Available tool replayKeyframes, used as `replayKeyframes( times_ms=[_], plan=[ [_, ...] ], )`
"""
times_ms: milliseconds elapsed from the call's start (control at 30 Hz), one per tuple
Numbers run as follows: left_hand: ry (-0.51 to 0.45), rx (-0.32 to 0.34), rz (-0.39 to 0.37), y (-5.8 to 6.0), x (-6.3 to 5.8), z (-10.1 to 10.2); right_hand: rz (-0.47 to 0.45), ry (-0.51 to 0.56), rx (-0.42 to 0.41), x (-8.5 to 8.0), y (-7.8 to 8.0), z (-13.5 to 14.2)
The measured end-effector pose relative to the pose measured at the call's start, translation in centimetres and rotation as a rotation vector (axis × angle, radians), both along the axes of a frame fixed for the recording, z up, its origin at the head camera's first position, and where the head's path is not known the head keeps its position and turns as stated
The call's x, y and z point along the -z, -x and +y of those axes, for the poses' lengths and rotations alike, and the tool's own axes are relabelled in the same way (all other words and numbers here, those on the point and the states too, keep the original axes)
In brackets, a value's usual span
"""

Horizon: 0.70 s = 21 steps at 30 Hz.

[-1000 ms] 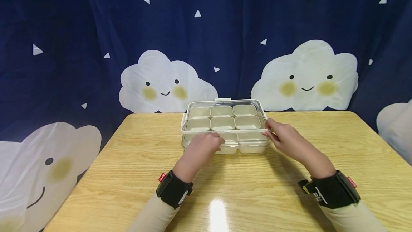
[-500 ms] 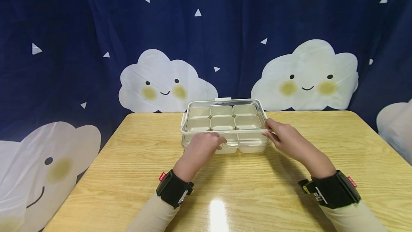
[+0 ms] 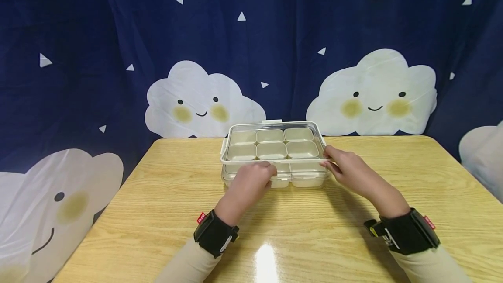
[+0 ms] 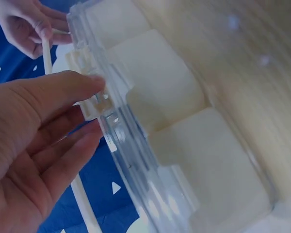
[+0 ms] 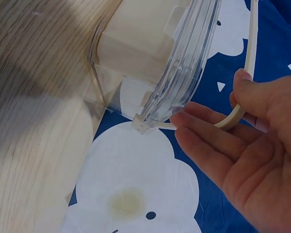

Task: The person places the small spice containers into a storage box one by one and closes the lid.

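A clear plastic storage box (image 3: pixel 308 176) with several cream inner compartments (image 3: pixel 271 149) sits toward the back of the table. Its cream carry handle (image 5: pixel 250 43) runs across the lid in front. At the front edge, my left hand (image 3: pixel 251 180) pinches a clip latch (image 4: pixel 91 110), thumb above and fingers curled beneath. My right hand (image 3: pixel 347 169) is at the box's right front corner. There the thumb presses the handle from one side with fingers behind it, and the fingertips (image 5: pixel 182 119) reach the clear lid edge.
The wooden table (image 3: pixel 294 239) stretches in front of the box and to both sides. Close behind it hangs a dark blue curtain (image 3: pixel 283 34) with smiling clouds and small white triangles. Each wrist wears a black strap (image 3: pixel 215 232) over a beige sleeve.
My left hand has shifted slightly to the right along the box's front edge. The right hand and the box have stayed in place.
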<state>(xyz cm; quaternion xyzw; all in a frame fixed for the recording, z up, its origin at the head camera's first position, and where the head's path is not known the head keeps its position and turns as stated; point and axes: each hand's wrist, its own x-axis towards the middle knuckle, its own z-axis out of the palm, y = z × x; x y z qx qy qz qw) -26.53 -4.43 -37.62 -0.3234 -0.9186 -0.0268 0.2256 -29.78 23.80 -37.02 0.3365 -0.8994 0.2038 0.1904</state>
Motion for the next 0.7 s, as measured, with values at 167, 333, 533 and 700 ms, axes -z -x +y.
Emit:
replayKeyframes(
  times_ms=[167,333,533,700],
  plan=[
    [0.017,-0.043,-0.046,-0.3,-0.5,-0.2,-0.014,-0.003,0.007,0.0,0.0,0.0],
    [0.032,-0.007,-0.018,-0.1,-0.7,-0.7,-0.023,-0.007,0.011,0.0,0.0,-0.1],
    [0.049,-0.011,0.011,0.0,-0.5,-1.1,-0.070,-0.035,0.024,-0.2,-0.2,-0.4],
    [0.082,-0.053,0.036,-0.2,-0.7,-1.0,-0.069,-0.035,0.083,-0.4,-0.8,-0.9]
  ],
)
